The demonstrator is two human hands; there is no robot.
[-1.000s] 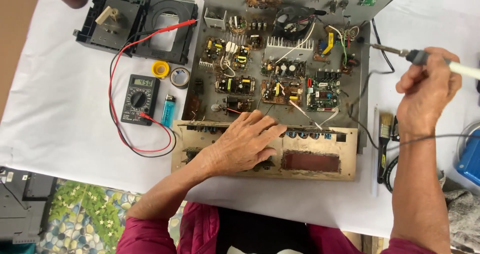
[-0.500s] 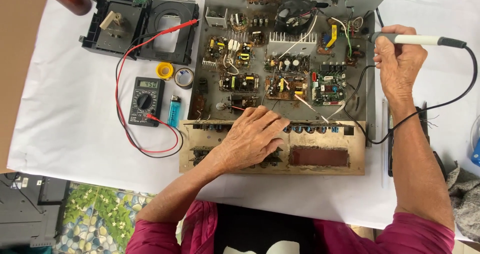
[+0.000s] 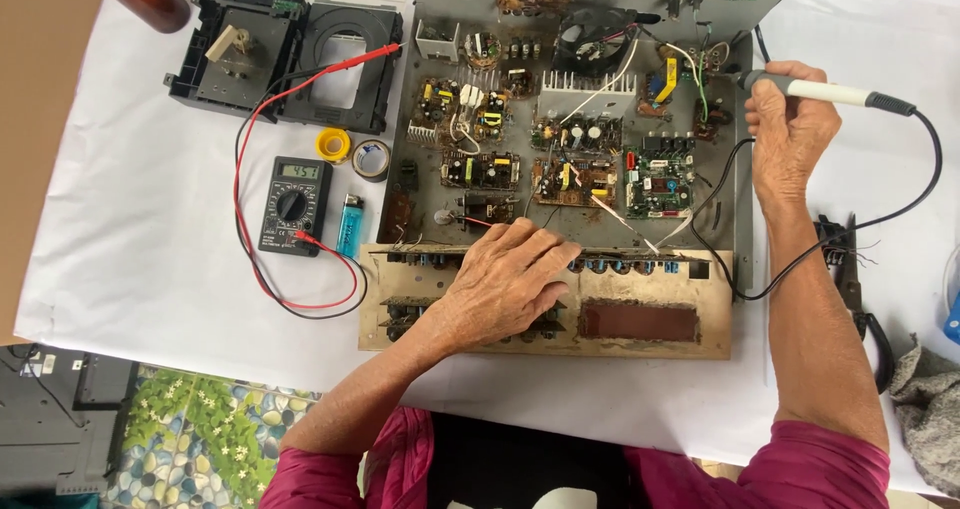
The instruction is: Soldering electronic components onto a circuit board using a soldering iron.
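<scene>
So the opened-up amplifier chassis (image 3: 580, 159) sits in the middle of the white-covered worktop (image 3: 120, 229), grey metal tray packed with small circuit boards, a finned heatsink and a fan, and a grimy beige front panel (image 3: 640, 319) nearest the person. Left hand (image 3: 510, 284) lies flat with fingers spread on that panel, gripping nothing. Right hand (image 3: 790, 134) is closed around a soldering iron (image 3: 825, 93) at the chassis's right edge. Multimeter (image 3: 293, 204) and blue lighter (image 3: 350, 225) sit just left
</scene>
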